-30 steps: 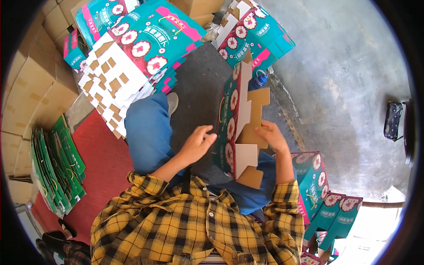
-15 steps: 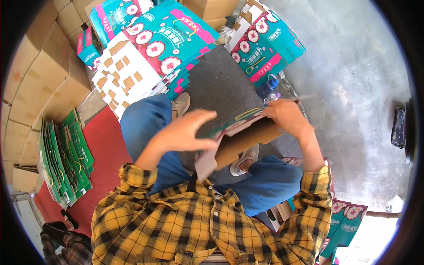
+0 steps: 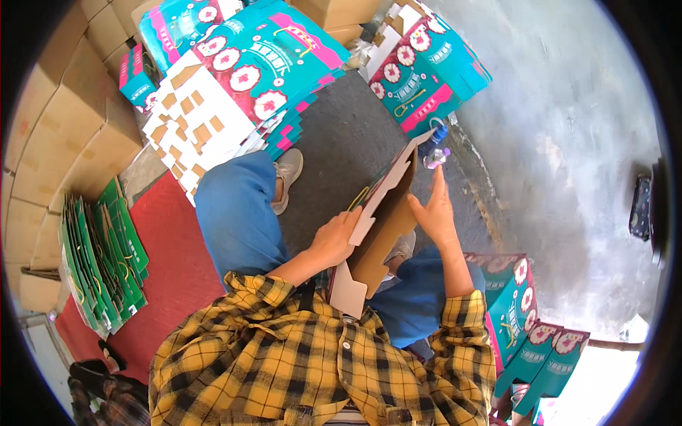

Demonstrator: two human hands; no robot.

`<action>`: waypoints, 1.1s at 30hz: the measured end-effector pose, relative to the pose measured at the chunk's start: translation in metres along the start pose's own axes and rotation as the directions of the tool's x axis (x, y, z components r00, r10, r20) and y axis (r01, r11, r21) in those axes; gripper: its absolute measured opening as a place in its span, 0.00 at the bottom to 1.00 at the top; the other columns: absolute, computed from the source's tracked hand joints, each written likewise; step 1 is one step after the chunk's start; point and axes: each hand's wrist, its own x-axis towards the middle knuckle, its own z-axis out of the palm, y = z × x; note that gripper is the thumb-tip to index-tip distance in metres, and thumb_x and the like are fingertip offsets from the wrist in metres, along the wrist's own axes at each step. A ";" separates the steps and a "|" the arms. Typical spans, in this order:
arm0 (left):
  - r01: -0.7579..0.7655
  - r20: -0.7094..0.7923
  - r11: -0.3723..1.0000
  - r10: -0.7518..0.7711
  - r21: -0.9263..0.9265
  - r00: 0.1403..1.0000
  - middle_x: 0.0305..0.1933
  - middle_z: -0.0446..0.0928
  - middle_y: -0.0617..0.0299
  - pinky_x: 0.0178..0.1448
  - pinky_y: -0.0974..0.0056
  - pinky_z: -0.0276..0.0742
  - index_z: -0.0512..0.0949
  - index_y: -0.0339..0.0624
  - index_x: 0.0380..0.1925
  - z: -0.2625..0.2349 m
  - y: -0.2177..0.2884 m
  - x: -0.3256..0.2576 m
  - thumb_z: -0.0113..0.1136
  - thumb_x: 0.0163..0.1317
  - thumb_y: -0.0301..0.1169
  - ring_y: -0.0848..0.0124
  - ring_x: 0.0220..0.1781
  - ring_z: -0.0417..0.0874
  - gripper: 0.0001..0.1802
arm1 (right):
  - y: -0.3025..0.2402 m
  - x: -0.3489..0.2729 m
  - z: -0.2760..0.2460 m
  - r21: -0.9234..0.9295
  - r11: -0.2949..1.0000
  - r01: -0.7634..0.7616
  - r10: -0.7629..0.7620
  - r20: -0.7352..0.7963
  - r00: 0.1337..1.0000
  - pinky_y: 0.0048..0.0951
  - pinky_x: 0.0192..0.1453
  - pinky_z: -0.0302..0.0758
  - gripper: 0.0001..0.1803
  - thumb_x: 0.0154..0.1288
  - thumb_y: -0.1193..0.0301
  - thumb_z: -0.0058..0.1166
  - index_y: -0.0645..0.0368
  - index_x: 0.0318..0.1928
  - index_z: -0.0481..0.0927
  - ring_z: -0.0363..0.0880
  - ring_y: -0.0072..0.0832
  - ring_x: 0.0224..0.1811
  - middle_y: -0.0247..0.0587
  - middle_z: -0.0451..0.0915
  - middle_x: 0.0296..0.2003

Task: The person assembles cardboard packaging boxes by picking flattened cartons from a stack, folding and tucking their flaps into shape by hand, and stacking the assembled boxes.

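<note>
Between my knees stands a partly opened cardboard carton (image 3: 380,248), its plain brown inside facing up and pale flaps sticking out along its edges. A strip of its printed outer side and a yellow cord handle show at the left. My left hand (image 3: 337,239) grips the carton's left panel, some fingers hidden behind it. Just off the carton's right edge, my right hand (image 3: 435,213) is open with thumb and fingers apart, holding nothing. Beyond its fingertips are a clear bottle with a purple cap (image 3: 436,157) and a blue bottle (image 3: 432,138).
A stack of flat teal and pink cartons (image 3: 284,57) lies ahead left, another stack (image 3: 426,71) ahead right. Green folded bags (image 3: 106,248) stand on the red mat (image 3: 177,241). Brown boxes (image 3: 78,113) line the left. Made-up cartons (image 3: 513,302) sit by my right knee.
My left hand has gone from open in the air to gripping the carton's left panel. My right hand has let go of the far edge. The carton has turned and stands more lengthwise.
</note>
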 end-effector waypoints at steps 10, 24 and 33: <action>-0.131 -0.040 0.983 0.127 -0.128 0.991 0.62 0.66 0.46 0.61 0.54 0.68 0.53 0.42 0.69 -0.028 0.004 0.007 0.42 0.69 0.34 0.49 0.60 0.70 0.29 | 0.050 0.006 -0.031 0.154 0.970 -0.188 0.136 0.298 0.945 0.35 0.36 0.75 0.22 0.58 0.76 0.45 0.53 0.53 0.78 0.80 0.34 0.29 0.50 0.81 0.29; -0.114 0.080 0.992 0.110 0.051 0.991 0.69 0.55 0.39 0.60 0.53 0.72 0.53 0.47 0.70 -0.013 0.004 -0.024 0.57 0.54 0.25 0.43 0.62 0.69 0.42 | 0.078 0.071 -0.018 -0.583 0.813 0.010 0.095 0.150 0.984 0.42 0.35 0.79 0.24 0.62 0.72 0.45 0.46 0.60 0.69 0.83 0.42 0.34 0.49 0.82 0.33; -0.522 0.033 0.839 0.523 0.154 0.852 0.69 0.55 0.38 0.67 0.48 0.63 0.68 0.46 0.61 -0.028 0.010 -0.005 0.63 0.44 0.21 0.44 0.67 0.63 0.39 | 0.088 0.079 -0.009 -0.377 0.915 0.145 -0.138 0.045 0.989 0.44 0.53 0.76 0.29 0.60 0.72 0.50 0.50 0.64 0.65 0.76 0.49 0.53 0.50 0.69 0.59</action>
